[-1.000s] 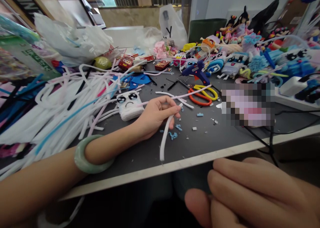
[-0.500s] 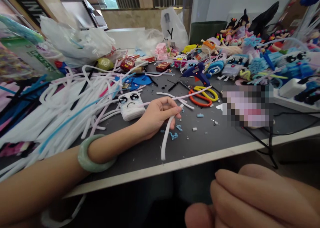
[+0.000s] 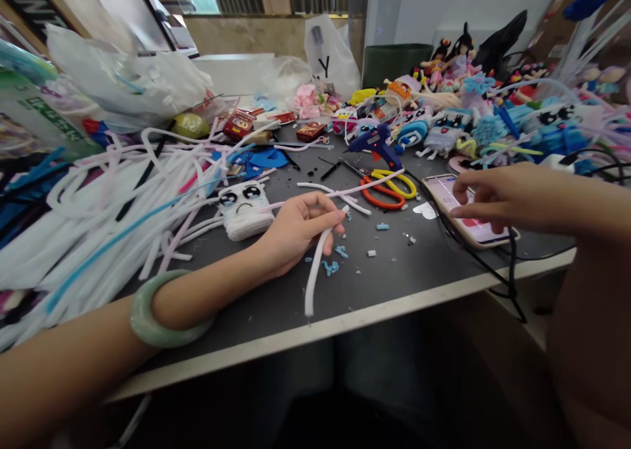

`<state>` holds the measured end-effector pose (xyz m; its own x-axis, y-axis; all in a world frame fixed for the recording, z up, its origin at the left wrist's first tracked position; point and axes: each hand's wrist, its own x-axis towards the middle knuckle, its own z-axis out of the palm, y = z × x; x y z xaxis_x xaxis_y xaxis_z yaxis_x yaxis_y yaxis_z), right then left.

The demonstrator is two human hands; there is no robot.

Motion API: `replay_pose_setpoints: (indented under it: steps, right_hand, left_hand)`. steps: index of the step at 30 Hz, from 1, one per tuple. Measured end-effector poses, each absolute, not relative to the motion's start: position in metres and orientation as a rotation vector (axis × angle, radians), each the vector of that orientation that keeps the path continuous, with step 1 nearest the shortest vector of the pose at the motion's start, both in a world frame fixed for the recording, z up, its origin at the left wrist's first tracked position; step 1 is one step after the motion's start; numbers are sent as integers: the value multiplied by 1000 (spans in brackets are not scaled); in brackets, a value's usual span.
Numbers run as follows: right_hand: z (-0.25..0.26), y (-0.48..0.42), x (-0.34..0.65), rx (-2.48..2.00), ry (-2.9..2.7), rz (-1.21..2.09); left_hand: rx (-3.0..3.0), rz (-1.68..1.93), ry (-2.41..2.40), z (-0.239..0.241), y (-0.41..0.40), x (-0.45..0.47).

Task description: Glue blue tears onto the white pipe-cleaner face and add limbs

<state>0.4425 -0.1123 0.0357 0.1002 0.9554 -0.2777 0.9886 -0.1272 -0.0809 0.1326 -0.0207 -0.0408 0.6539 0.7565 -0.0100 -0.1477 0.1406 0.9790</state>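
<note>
My left hand point(image 3: 303, 229), a bracelet on its wrist, rests on the table and pinches a short white pipe cleaner point(image 3: 311, 279) between thumb and fingers. A pale pink pipe cleaner point(image 3: 373, 185) passes behind these fingers. Just left of the hand sits a white square figure point(image 3: 245, 223) with big black eyes and a frowning mouth. My right hand point(image 3: 500, 196) hovers over a phone point(image 3: 441, 192) with its screen lit; thumb and index finger are apart, and nothing shows between them. Whether a fingertip touches the screen I cannot tell.
Scissors point(image 3: 382, 202) with orange and yellow handles lie beside a blue glue gun point(image 3: 377, 143). Loose white pipe cleaners point(image 3: 98, 219) cover the left side. Finished dolls point(image 3: 448, 133) crowd the back right. A black cable point(image 3: 456, 235) runs past the phone to the table edge point(image 3: 394, 307).
My right hand has risen from below the table edge to over the phone, its fingers parting. The left hand keeps its pinch on the white pipe cleaner. The view has shifted slightly right.
</note>
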Motion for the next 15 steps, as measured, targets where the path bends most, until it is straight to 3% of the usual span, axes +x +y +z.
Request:
replay_pose_setpoints:
  steps: [6,15]
  right_hand:
    - [32,-107,497,2259,1731,-896]
    - [31,-111,500,2266,1670,-1152]
  left_hand:
    - [1274,695,605,-42,-20,133]
    - [1279,699,617,-43,-22,135]
